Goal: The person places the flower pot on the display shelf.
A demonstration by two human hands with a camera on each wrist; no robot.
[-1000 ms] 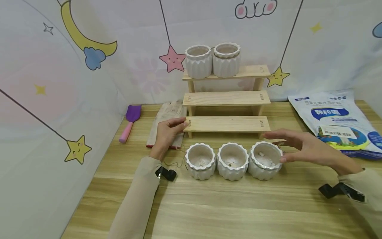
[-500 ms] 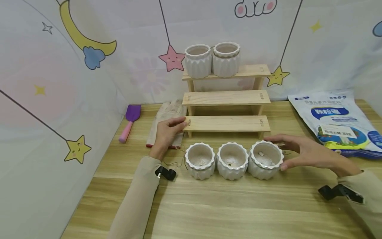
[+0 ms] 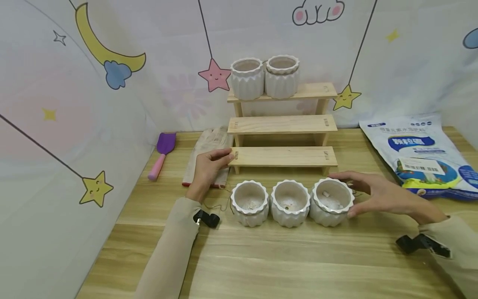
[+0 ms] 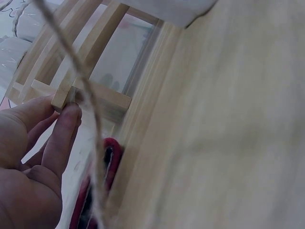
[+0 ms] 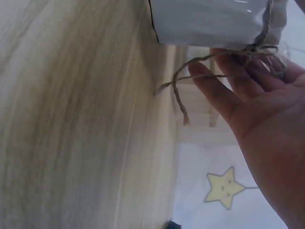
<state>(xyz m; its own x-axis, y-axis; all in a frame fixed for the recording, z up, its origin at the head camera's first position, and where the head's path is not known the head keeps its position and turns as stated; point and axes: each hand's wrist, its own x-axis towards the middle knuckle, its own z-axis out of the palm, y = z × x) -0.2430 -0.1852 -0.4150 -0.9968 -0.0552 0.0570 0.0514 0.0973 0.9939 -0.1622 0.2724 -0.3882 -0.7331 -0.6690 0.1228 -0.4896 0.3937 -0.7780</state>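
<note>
The right pot (image 3: 330,215) stands upright on the tabletop (image 3: 284,261), in the grip of the right hand (image 3: 381,193): thumb at its side, fingers reaching behind, twine (image 5: 253,49) beside them. Fingers are best kept below the scalloped rim and clear of the twine; any lift should go straight up, sparing the middle pot (image 3: 290,218) just inward of that hand. The left hand (image 3: 207,169), well apart, pinches the rack (image 3: 284,156) by its lowest step, a hold judged useful for steadying. A bag (image 3: 420,155) lies beyond the right hand.
</note>
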